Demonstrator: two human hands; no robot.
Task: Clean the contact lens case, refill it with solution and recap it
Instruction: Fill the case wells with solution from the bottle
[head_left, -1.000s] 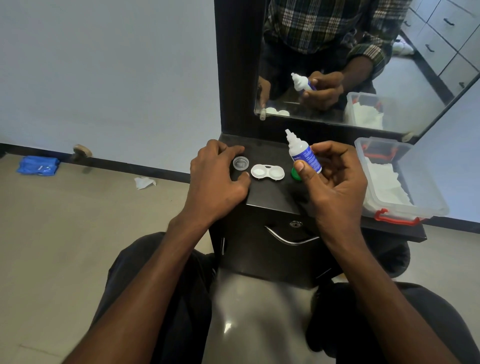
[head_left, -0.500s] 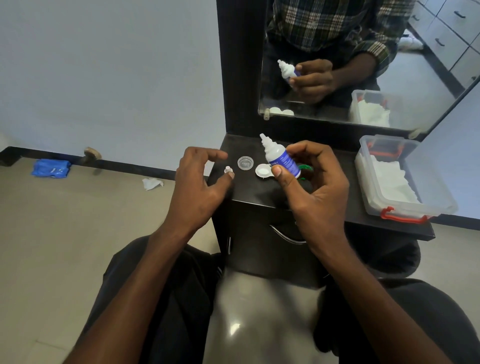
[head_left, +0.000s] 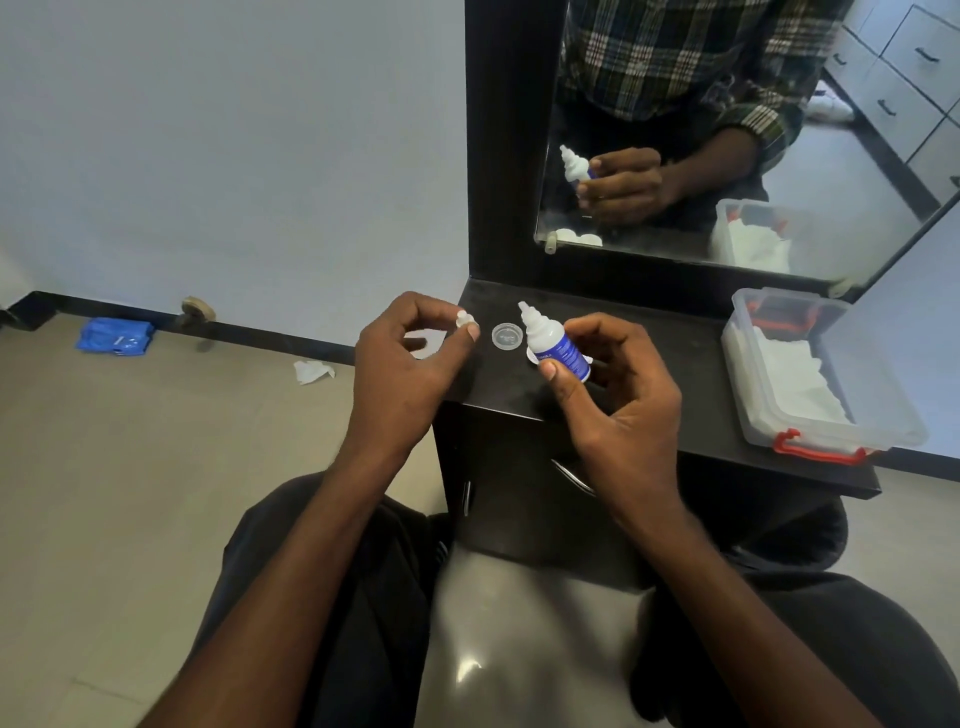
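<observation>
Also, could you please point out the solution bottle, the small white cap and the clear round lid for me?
solution bottle (head_left: 562, 355): head view, on its blue label.
small white cap (head_left: 462, 318): head view, on the cap's top, pinched by the left hand.
clear round lid (head_left: 506, 335): head view, on its centre, lying on the black counter.

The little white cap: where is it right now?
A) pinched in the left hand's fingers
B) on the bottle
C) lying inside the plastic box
A: the left hand pinches the little white cap at its fingertips, while the bottle in the right hand has a bare nozzle.
</observation>
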